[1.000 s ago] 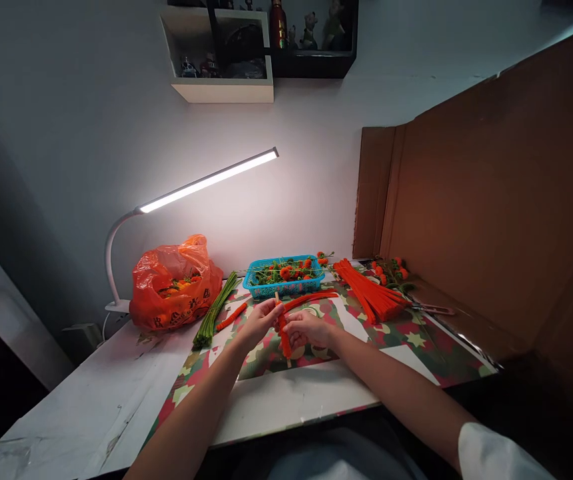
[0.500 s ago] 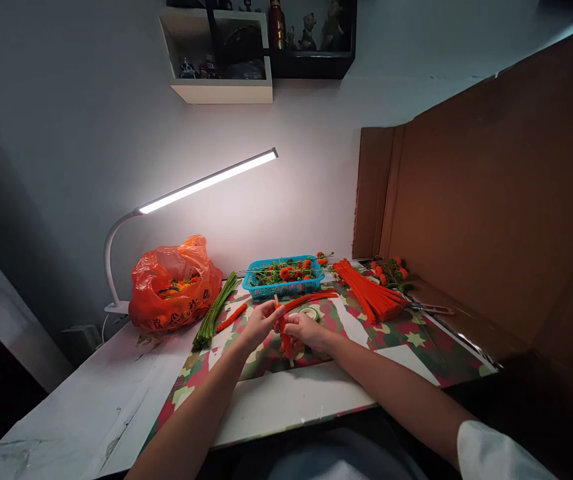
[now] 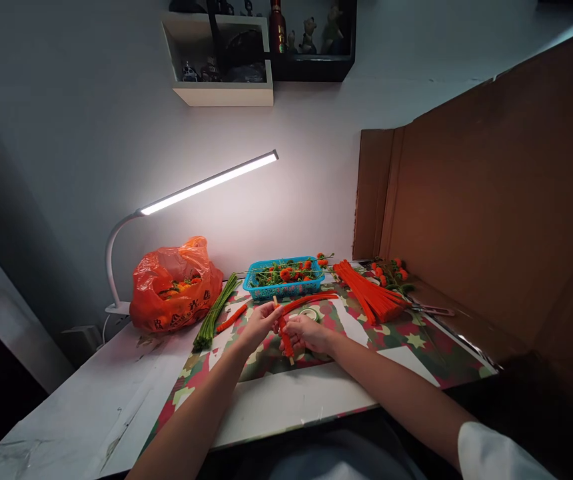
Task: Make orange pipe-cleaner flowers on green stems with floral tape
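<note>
A thin pale stick (image 3: pixel 292 361) with orange pipe cleaner (image 3: pixel 287 345) coiled round it is held between my hands, tilted, over the middle of the table. My left hand (image 3: pixel 260 325) pinches its upper end. Fingers of my right hand (image 3: pixel 308 333) are closed on the orange coil just below; the exact contact is partly hidden. Behind my hands lie several loose orange pipe cleaners (image 3: pixel 311 297), curving to the right. A roll of light green tape (image 3: pixel 310 313) rests just beyond my right hand. Left of my hands is a short orange coil (image 3: pixel 232 318).
A blue basket (image 3: pixel 286 289) holds orange flowers with green stems. Green pipe cleaners (image 3: pixel 215 315) and an orange plastic bag (image 3: pixel 174 320) lie left, near a lit lamp (image 3: pixel 211 181). On the right are an orange pipe-cleaner bundle (image 3: pixel 366 293), scissors (image 3: pixel 436 310), flowers (image 3: pixel 391 272) and cardboard (image 3: pixel 476 220).
My right hand's fingers have shifted slightly around the coil. The stick stays in nearly the same place, and the view has tilted up very slightly.
</note>
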Demonstrator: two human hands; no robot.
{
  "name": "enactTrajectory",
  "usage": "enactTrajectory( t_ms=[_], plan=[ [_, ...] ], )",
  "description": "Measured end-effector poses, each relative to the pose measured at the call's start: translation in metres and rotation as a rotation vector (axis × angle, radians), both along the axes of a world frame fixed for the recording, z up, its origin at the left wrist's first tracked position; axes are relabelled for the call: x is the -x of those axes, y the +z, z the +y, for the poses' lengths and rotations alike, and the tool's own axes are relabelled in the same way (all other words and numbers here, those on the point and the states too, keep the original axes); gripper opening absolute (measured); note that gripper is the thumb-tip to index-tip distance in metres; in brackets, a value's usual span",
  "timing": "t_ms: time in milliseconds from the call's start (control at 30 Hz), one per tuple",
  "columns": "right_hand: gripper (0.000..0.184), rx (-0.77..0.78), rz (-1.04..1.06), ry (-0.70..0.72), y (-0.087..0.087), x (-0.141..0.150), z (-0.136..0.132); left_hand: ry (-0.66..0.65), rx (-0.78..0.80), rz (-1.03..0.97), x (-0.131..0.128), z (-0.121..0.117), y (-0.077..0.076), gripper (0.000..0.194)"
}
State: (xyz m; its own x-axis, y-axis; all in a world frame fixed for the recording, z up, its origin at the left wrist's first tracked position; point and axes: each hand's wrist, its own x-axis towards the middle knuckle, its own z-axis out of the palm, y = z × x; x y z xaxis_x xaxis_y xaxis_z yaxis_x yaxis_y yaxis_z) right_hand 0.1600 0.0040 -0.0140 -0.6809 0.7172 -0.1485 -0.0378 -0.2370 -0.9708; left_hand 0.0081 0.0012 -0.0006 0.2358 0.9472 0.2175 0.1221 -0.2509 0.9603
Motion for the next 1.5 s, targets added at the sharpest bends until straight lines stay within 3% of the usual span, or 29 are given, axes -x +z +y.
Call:
enactTrajectory(
  t_ms=[167, 467, 900, 1500],
  plan=[
    [0.011, -0.055, -0.069, -0.069, 0.0, 0.006, -0.005, 0.033, -0.001, 0.034, -0.003, -0.001, 0.0, 0.042],
    [0.016, 0.071, -0.012, 0.014, 0.004, 0.0, 0.0, -0.006, 0.056, -0.038, 0.0, 0.004, -0.005, 0.044],
    [0.018, 0.02, 0.075, 0.047, -0.007, -0.002, 0.005, -0.059, 0.065, -0.052, -0.002, 0.0, 0.001, 0.043],
    [0.014, 0.031, 0.057, 0.019, -0.003, -0.003, 0.001, -0.057, 0.079, -0.062, -0.002, -0.003, 0.005, 0.043]
  ],
)
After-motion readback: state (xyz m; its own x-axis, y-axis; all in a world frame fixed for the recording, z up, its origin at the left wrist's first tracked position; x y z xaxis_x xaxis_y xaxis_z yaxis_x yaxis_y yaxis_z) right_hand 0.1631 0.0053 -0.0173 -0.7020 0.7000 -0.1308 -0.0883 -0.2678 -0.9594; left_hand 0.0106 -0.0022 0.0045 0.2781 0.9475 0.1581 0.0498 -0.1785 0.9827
